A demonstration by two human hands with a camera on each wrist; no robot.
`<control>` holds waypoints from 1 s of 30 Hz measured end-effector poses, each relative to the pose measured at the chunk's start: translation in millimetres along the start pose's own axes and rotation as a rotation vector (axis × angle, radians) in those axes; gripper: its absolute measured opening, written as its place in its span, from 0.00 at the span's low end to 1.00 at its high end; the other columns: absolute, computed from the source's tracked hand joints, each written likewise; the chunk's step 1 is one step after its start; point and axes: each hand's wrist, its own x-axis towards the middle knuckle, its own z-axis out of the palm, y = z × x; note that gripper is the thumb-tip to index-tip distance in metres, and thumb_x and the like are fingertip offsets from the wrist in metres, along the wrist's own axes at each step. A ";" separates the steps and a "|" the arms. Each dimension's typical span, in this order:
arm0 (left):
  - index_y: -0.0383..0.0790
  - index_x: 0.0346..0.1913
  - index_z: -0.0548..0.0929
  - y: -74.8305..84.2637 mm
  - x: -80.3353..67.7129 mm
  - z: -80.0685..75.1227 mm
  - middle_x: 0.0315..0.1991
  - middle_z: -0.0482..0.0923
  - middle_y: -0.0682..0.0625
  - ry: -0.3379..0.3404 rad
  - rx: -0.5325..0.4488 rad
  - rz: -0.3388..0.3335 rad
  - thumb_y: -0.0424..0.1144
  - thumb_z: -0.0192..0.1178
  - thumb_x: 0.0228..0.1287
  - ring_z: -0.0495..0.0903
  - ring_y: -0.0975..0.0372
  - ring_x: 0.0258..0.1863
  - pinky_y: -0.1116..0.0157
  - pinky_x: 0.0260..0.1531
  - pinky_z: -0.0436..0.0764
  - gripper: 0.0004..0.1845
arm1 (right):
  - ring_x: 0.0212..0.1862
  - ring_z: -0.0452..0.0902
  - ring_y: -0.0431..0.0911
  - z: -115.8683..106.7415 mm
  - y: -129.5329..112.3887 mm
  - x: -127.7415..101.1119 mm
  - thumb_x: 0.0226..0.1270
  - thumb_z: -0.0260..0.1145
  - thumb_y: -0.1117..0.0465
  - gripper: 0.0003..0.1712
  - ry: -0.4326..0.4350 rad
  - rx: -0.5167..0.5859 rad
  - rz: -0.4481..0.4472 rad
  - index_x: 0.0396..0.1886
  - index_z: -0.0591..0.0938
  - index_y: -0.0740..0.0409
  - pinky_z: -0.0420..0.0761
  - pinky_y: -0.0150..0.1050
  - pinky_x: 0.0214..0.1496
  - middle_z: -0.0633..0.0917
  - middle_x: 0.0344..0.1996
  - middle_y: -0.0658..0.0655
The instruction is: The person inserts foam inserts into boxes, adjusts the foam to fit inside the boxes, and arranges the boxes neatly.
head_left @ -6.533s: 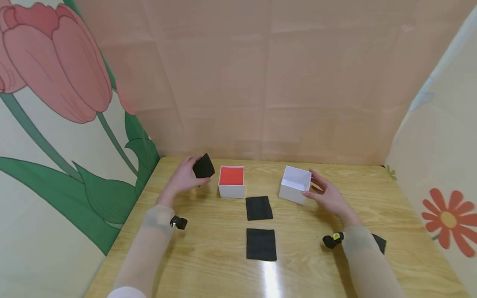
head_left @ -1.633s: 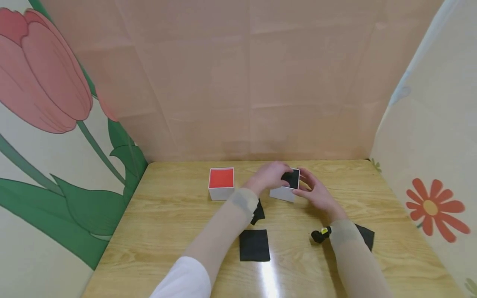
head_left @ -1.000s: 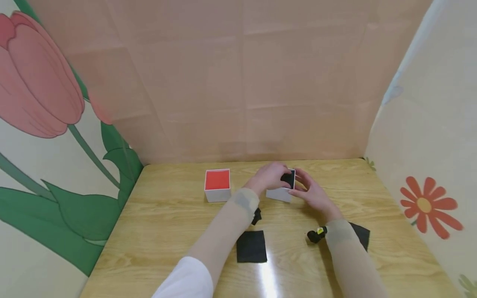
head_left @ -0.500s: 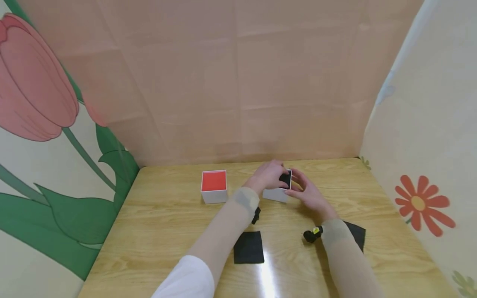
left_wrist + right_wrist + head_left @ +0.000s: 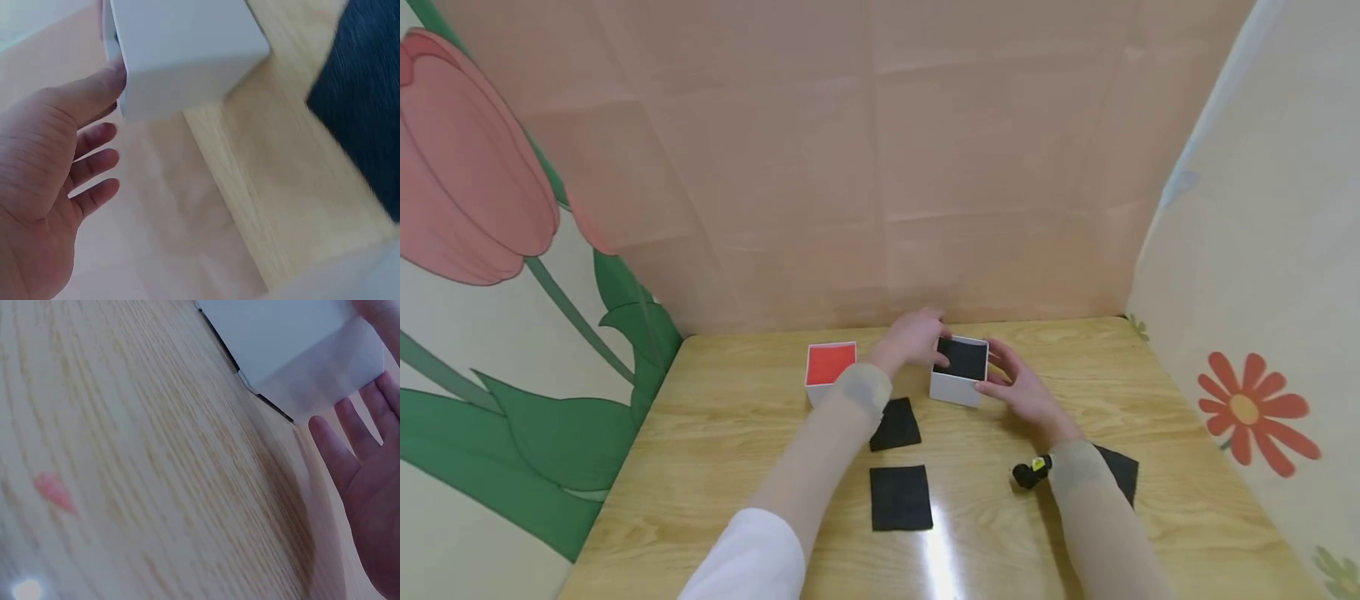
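Note:
A white box [image 5: 953,390] stands near the table's far side, with a black cloth square [image 5: 967,358] spread over its inside. My right hand [image 5: 1026,393] steadies it, thumb at the front corner and fingers along the right side. In the right wrist view those fingers lie against the white wall of the box [image 5: 331,375]. My left hand [image 5: 913,337] is at the box's left rim, palm down. The left wrist view shows its thumb right at the rim of the box [image 5: 187,56], the other fingers loose and holding nothing.
Left of the left hand, a second white box shows a red cloth [image 5: 831,364] on top. Two black cloth squares lie in front, one partly behind the left forearm [image 5: 898,423], the other nearer [image 5: 901,498]. Another black square [image 5: 1120,473] lies partly behind the right forearm.
A black cloth square, earlier in the left hand over the table's left, now lies in the previously empty right box. The left hand has drawn back leftward to the rim; the right stays at the box.

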 end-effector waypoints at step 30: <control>0.55 0.62 0.90 -6.7 -1.6 15.3 0.59 0.79 0.53 0.014 -0.042 -0.079 0.64 0.73 0.64 0.73 0.59 0.63 0.59 0.65 0.75 0.28 | 0.81 0.59 0.67 -0.7 1.2 5.4 0.69 0.79 0.51 0.60 0.003 -0.039 0.008 0.89 0.51 0.50 0.63 0.62 0.78 0.58 0.85 0.61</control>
